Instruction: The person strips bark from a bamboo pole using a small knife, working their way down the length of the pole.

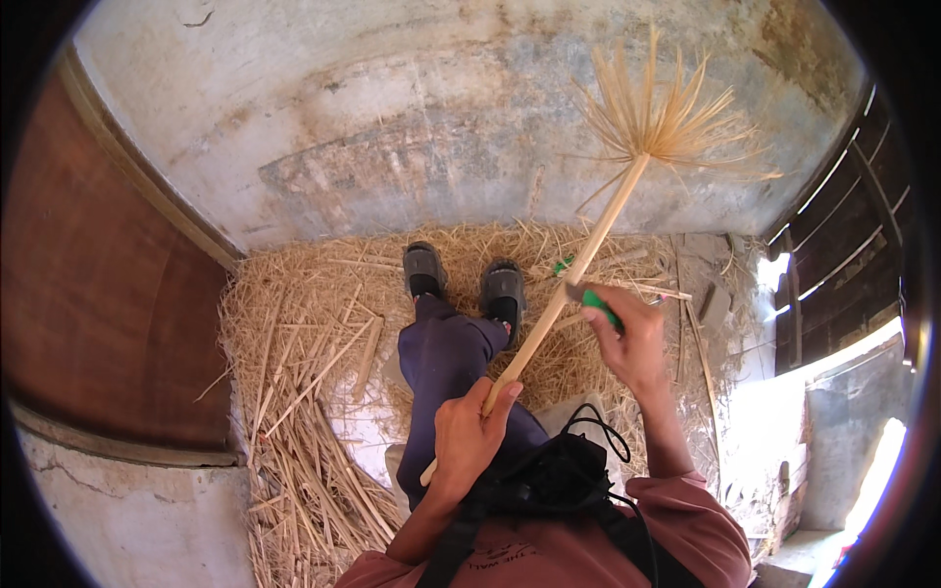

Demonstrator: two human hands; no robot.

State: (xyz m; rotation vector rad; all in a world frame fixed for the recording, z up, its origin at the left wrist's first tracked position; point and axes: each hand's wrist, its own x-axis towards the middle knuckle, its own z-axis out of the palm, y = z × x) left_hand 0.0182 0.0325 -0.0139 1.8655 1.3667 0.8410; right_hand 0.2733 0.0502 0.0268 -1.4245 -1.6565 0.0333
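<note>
A long pale bamboo stick (613, 211) slants from my lap up and away to the right. Its far end is split into many thin strips (662, 122) that fan out like a brush in front of the wall. My left hand (469, 436) is closed around the stick near its lower end, over my thigh. In my right hand (635, 338) is a green-handled knife (601, 306), gripped by the handle. Its short dark blade lies against the stick about midway along. The fingertips under the handle are partly hidden.
Shavings (578, 377) cover the floor around my sandals (423, 267). Loose split sticks (309, 461) are heaped at the left. A stained wall (412, 147) stands ahead, a brown door panel (118, 265) at the left, and dark slats (848, 235) at the right. A small green object (563, 265) rests on the shavings.
</note>
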